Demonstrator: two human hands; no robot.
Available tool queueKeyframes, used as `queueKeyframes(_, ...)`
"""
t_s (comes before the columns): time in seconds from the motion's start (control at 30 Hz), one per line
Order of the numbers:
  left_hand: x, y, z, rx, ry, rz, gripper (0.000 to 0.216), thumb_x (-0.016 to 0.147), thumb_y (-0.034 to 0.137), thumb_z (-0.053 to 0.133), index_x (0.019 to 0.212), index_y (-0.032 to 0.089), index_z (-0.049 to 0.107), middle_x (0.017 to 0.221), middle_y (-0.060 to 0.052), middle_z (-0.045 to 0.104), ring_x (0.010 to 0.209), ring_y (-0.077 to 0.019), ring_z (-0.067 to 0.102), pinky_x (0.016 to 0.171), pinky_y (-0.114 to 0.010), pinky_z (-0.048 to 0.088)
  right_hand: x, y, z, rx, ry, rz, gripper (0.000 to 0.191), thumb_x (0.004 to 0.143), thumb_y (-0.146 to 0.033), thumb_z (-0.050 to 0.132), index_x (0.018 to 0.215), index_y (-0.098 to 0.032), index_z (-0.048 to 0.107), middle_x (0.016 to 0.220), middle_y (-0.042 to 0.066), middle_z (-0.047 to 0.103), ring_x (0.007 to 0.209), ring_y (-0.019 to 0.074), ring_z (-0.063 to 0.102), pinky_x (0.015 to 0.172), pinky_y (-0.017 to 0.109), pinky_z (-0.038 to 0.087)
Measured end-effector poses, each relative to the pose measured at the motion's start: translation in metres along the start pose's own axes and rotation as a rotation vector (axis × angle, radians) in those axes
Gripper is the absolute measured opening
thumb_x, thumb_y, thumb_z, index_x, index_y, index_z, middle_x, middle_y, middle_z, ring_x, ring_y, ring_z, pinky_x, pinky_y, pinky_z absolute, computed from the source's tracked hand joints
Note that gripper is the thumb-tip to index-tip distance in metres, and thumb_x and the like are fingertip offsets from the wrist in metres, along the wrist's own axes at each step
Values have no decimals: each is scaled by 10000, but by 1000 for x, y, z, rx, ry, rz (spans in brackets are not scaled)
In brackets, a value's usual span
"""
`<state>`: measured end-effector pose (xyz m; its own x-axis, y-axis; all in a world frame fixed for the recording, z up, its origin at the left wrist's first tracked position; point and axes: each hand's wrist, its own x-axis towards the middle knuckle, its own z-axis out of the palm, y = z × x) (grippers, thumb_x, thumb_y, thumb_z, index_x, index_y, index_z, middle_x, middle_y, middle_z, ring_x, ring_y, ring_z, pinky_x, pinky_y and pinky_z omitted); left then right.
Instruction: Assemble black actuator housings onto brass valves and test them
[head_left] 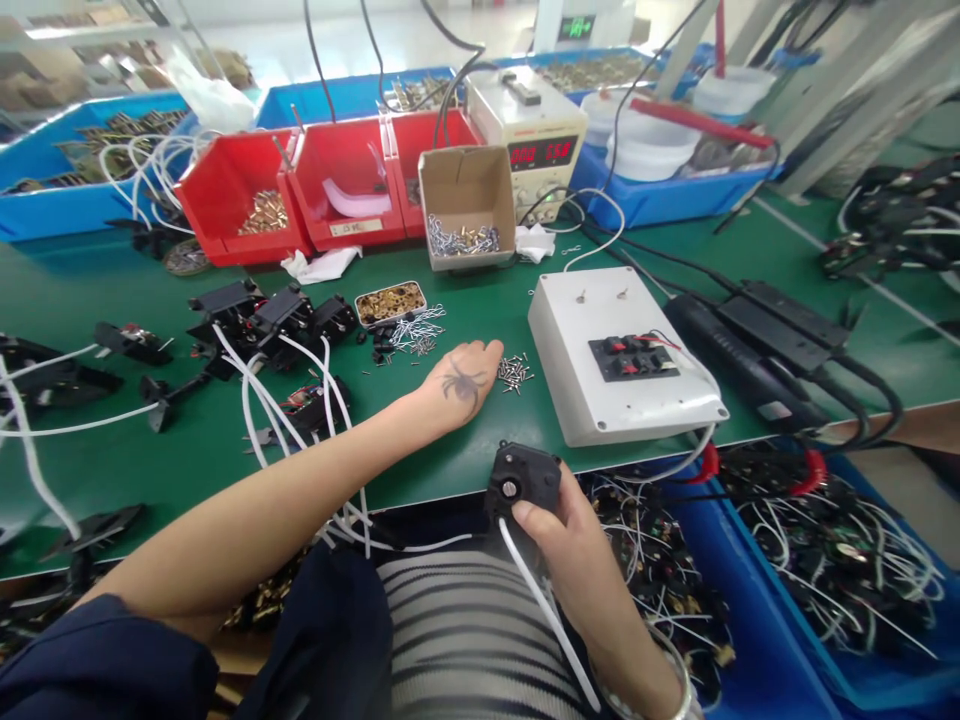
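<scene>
My right hand (581,550) holds a black plastic housing (534,475) just off the front edge of the bench, with the thumb on its face. A round metal part (511,489) sits in that face, and a white cable (544,605) hangs down from the housing. My left hand (463,385) rests on the green bench with its fingers curled under, beside a small pile of screws (515,373). Whatever its fingertips hold is hidden. Behind it lie silver hook-shaped pins (418,330) and a small tray of brass parts (390,302).
A white switch box (600,310) stands right of the screws. Red bins (232,180), a cardboard box (469,185) and a power supply (529,120) line the back. Black cabled assemblies (281,315) lie left. Blue crates (750,640) with cabled parts sit below, right.
</scene>
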<state>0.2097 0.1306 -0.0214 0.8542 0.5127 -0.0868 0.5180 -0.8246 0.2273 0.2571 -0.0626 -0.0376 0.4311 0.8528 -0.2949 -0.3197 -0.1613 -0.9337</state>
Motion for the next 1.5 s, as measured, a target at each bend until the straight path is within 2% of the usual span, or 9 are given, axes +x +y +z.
queueKeyframes(0.27,-1,-8,7,-1,65,5,165,906,41,455,1021,124,540,992,-115,637,936,-235,622,866,-351,514,0,-5,5,-7,-24,-11,348,751,-296,632,1074,-170,600,968,18,667,972,241,632,864,305,542)
queueKeyframes(0.4,4,-7,5,-27,44,69,178,900,17,440,967,131,558,951,-95,645,907,-222,623,856,-331,509,-2,-7,5,-37,-22,7,352,774,-313,639,1096,-177,605,1009,18,668,997,234,625,879,288,531)
queueKeyframes(0.8,0,4,-2,-61,12,81,212,881,-20,448,989,96,589,896,-106,640,856,-228,625,828,-342,511,-2,3,4,1,-37,17,372,773,-278,632,1128,-176,586,1013,11,670,985,214,626,848,260,531)
queueKeyframes(0.93,-22,6,-8,-166,131,85,169,979,94,423,1058,118,570,1035,-105,635,955,-201,615,871,-324,500,-2,5,3,25,-7,13,360,773,-281,646,1114,-181,589,997,5,664,978,217,626,850,267,527)
queueKeyframes(1.0,-41,10,-16,-345,191,135,96,989,156,477,1011,159,570,979,-40,651,894,-162,622,817,-271,501,-1,4,3,15,0,0,348,771,-274,647,1102,-184,589,993,2,658,973,215,621,843,263,527)
queueKeyframes(1.1,-70,16,-28,-557,201,250,74,963,152,542,910,184,582,847,19,656,777,-134,613,718,-233,488,-1,1,4,-18,-4,-16,319,767,-267,641,1070,-184,588,950,-8,638,936,198,603,797,238,530)
queueKeyframes(1.23,-90,20,-29,-445,217,340,125,975,149,504,896,172,598,855,-17,660,819,-167,601,741,-270,496,-1,-3,6,-33,-27,-12,316,763,-286,631,1058,-181,585,925,-4,625,925,206,594,793,251,534)
queueKeyframes(1.37,-93,22,-23,-314,241,350,171,992,171,456,907,170,605,871,-42,668,811,-185,600,738,-296,509,-1,-2,7,-43,-34,2,329,767,-297,632,1070,-179,581,947,3,633,937,220,596,812,274,534)
queueKeyframes(1.5,-95,22,-20,-184,249,428,230,971,129,418,870,159,622,902,-71,680,791,-200,600,663,-294,498,0,0,7,-25,-35,-13,330,774,-283,627,1084,-181,579,994,1,643,989,219,593,849,270,523)
